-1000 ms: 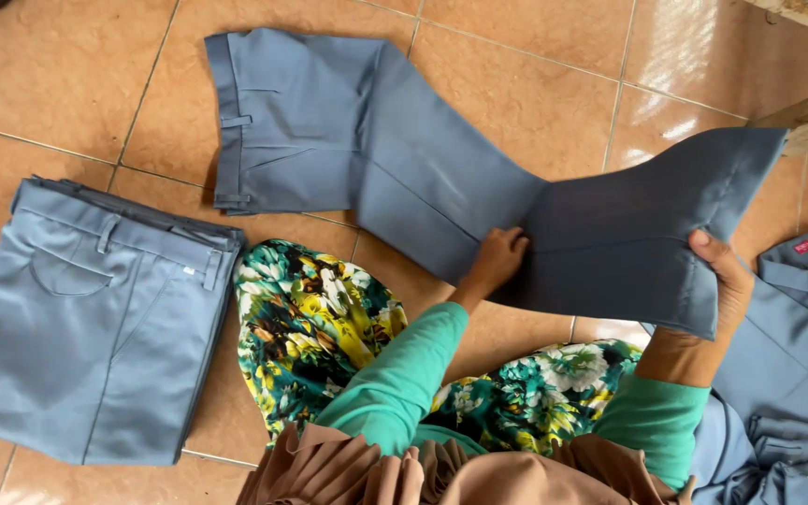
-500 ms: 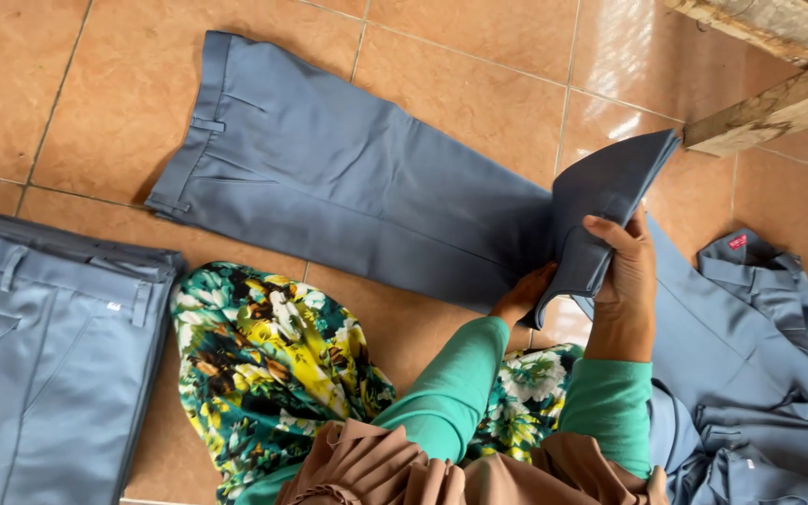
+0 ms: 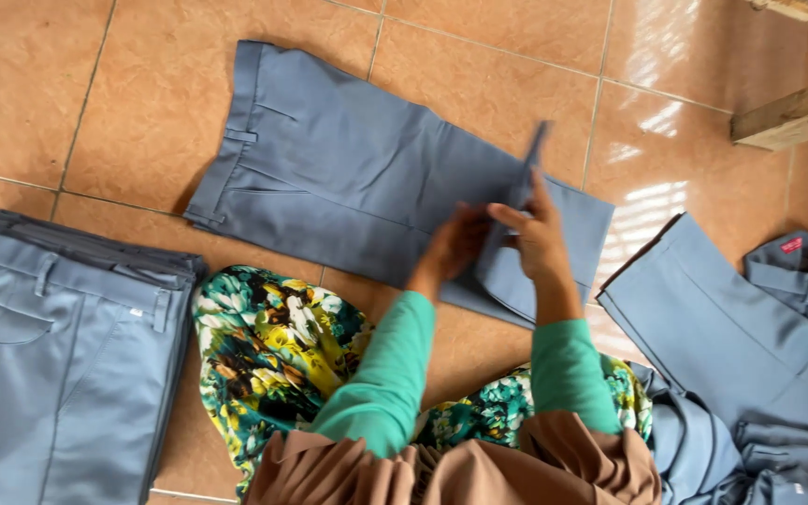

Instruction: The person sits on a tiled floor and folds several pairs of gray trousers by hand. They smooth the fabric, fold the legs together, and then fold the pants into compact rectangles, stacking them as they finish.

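- Nearest the camera, a floral skirt (image 3: 268, 360) and green sleeves frame the work; everything below is placed from the grey trousers (image 3: 348, 178) spread on the tiled floor (image 3: 133, 122).
- The left hand (image 3: 455, 245) lies flat on the trousers' folded leg end, fingers loosely bent, pressing the cloth down rather than gripping it.
- The right hand (image 3: 537, 238), just right of the left hand, pinches the leg's edge between thumb and fingers, so that a strip of cloth stands up.
- To fold well, I judge the raised edge should be laid square along the leg, with the left palm holding the crease.
- Left of the trousers sits a folded stack (image 3: 58, 355); to the right lie unfolded pairs (image 3: 750, 355).
- Farthest right, beyond the trousers, is a wooden beam (image 3: 797, 114).
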